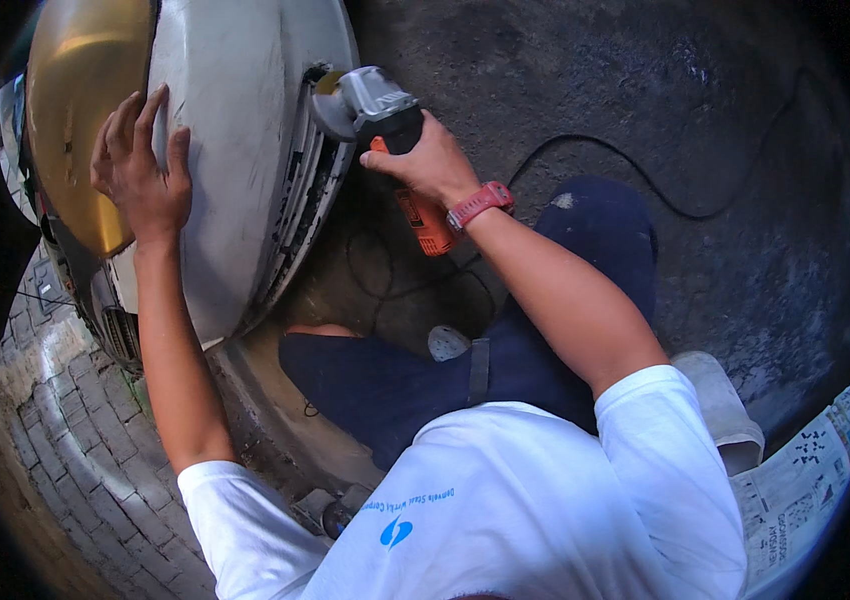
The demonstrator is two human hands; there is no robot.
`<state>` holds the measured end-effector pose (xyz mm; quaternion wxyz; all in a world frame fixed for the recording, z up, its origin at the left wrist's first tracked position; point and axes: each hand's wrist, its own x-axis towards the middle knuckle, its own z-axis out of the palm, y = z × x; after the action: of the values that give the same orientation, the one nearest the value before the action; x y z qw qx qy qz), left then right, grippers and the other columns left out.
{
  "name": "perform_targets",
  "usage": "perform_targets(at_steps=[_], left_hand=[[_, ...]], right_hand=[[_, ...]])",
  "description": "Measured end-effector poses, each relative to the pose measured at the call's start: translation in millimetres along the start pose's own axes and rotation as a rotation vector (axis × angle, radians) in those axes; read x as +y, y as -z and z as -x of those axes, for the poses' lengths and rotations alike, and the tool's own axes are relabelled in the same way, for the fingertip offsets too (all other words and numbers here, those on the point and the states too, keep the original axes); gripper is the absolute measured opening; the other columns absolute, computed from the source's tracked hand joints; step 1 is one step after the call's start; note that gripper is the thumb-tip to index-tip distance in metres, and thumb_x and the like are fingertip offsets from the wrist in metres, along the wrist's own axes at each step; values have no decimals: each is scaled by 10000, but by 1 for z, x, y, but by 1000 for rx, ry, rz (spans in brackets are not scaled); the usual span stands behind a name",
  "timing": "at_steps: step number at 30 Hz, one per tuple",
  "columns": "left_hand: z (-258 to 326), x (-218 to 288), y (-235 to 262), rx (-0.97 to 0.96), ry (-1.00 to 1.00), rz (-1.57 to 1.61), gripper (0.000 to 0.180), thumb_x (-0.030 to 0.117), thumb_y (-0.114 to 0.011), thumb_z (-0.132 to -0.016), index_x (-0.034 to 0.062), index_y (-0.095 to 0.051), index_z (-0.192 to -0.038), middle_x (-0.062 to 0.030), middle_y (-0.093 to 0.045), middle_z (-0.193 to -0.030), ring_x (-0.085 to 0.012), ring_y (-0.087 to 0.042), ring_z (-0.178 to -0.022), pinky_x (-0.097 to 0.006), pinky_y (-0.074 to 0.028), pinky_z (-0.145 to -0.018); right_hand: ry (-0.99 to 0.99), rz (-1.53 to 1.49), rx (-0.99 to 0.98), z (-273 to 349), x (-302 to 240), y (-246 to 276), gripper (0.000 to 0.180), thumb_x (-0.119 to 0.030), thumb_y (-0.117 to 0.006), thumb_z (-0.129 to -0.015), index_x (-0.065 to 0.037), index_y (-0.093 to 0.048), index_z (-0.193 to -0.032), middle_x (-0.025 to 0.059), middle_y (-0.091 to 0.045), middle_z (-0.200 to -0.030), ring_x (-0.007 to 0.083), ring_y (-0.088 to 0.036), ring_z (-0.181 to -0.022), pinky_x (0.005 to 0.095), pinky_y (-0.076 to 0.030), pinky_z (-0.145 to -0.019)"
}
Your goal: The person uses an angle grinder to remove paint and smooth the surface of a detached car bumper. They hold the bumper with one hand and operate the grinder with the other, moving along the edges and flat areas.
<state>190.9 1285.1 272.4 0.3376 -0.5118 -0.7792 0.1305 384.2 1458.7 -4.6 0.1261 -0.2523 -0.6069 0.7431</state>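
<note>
An angle grinder (pixel 385 106) with a grey metal head and an orange and black body is gripped in my right hand (pixel 435 163). Its disc lies against or very close to the slatted, scuffed edge (pixel 307 165) of a whitish car body panel (pixel 230 130); exact contact I cannot tell. Flat on that panel rests my left hand (pixel 148 165), fingers spread, where it meets a glossy gold part (pixel 90 110). A red wristwatch (pixel 481 203) circles my right wrist.
A black cord (pixel 635 165) loops over the dark, rough floor (pixel 735 110) on the right. Brick paving (pixel 95 440) lies at lower left. A pale bucket-like container (pixel 720 405) stands behind my right elbow, beside newspaper sheets (pixel 795 490). My dark-trousered legs (pixel 585 250) are bent below the grinder.
</note>
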Motion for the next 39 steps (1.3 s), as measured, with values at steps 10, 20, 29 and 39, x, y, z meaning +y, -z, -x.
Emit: perform_targets(at_steps=[10, 20, 29, 39], left_hand=[[3, -3, -7, 33, 18, -24, 564, 682, -609, -1038, 398, -645, -1523, 26, -505, -1660, -297, -291, -1648, -646, -51, -1344], [1, -3, -6, -20, 19, -32, 581, 700, -605, -1027, 401, -625, -1525, 35, -464, -1696, -300, -245, -1670, -670, -46, -1337], [-2, 1, -4, -46, 24, -45, 595, 693, -594, -1035, 370, -622, -1534, 38, -471, -1707, -306, -235, -1680, -643, -28, -1341], [-4, 1, -3, -74, 0, -61, 643, 719, -543, -1055, 334, -591, -1567, 14, -460, -1720, -319, -208, -1687, -638, -4, -1335]], right_hand=[[40, 137, -7, -16, 9, -9, 1024, -534, -956, -692, 55, -564, -1432, 348, -715, -1315, 493, -706, -1242, 514, -564, -1089], [221, 342, -3, -25, 6, 6, 818, -506, -942, -728, -43, -583, -1299, 301, -772, -1130, 515, -749, -1078, 565, -606, -948], [142, -172, -158, -38, 21, 13, 851, -374, -989, -711, -28, -648, -1410, 198, -780, -1271, 354, -742, -1195, 442, -553, -1074], [99, -252, -296, -40, 20, 12, 822, -397, -972, -720, -14, -687, -1389, 205, -772, -1302, 338, -731, -1200, 413, -533, -1092]])
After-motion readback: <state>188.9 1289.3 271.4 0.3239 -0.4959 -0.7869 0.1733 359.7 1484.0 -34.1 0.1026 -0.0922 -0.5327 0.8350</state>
